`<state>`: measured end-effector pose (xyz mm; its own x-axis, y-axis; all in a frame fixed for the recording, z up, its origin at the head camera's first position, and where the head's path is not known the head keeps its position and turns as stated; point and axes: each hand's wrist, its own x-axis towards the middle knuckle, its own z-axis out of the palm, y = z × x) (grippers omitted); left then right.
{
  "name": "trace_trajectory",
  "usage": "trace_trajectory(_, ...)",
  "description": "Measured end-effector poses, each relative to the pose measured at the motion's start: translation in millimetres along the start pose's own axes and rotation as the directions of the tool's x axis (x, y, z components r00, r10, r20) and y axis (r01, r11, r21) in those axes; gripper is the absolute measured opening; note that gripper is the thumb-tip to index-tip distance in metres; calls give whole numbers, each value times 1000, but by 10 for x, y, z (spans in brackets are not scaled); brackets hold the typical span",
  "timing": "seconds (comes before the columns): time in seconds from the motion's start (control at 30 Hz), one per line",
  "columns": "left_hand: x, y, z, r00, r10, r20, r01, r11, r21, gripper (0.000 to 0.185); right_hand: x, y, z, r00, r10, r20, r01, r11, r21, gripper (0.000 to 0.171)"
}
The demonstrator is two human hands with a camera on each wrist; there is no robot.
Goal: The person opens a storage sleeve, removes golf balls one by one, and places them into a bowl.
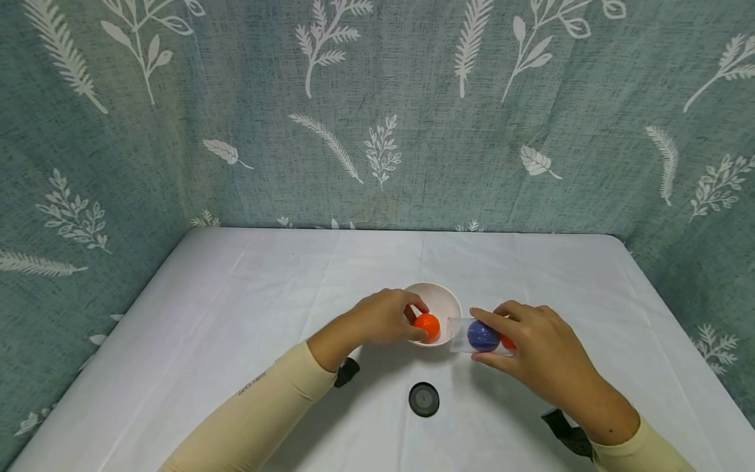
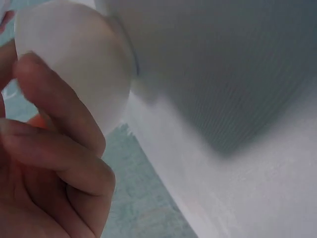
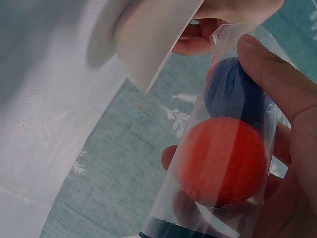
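Observation:
In the head view, my left hand (image 1: 386, 318) pinches an orange ball (image 1: 429, 324) between thumb and fingers, over the near left part of a white bowl (image 1: 444, 303). The left wrist view shows the curled fingers (image 2: 64, 148) beside the bowl's outer wall (image 2: 74, 54), the ball mostly hidden. My right hand (image 1: 539, 347) grips a clear tube (image 1: 459, 335), lying nearly level with its mouth towards the bowl. Inside it sit a blue ball (image 3: 233, 91) and a red-orange ball (image 3: 223, 161), touching. A dark band (image 3: 173, 229) marks the tube's far end.
A round black lid (image 1: 424, 399) lies on the white-covered table (image 1: 283, 282), nearer me than the bowl. Green leaf-patterned cloth (image 1: 413, 131) hangs behind the table and at both sides. Dark straps (image 1: 567, 432) show at both wrists.

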<state>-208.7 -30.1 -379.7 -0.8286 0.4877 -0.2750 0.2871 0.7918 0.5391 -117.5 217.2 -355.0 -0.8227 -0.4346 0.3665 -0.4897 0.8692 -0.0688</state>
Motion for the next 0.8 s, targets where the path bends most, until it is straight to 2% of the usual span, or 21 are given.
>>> trace_trajectory(0.13, -41, -12, -34, 1000, 6, -31, -6, 1000, 3, 40, -3, -12, -13, 1000, 1, 3, -1, 1000, 3, 60)
trace_trajectory(0.3, -148, -13, -80, 990, 37, -134, -42, 999, -31, 35, -2, -33, -14, 999, 26, 35, -26, 1000, 7, 61)
trace_trajectory(0.4, -236, 8, -90, 976, 57, -208, -77, 993, -89, 29, 1, -38, -6, 999, 32, 44, -32, 999, 6, 62)
trace_trajectory(0.53, -337, 49, -53, 949, 94, -301, -147, 976, -158, 22, 4, -30, -4, 999, 23, 28, -23, 1000, 7, 62)
trace_trajectory(0.67, -401, 108, 16, 927, 158, -339, -233, 953, -193, 16, 0, -15, -3, 1000, 5, -8, -5, 1000, 4, 62)
trace_trajectory(0.8, -423, 161, 80, 913, 197, -358, -289, 930, -227, 10, -5, -1, 6, 999, -19, -46, 19, 1000, 1, 64)
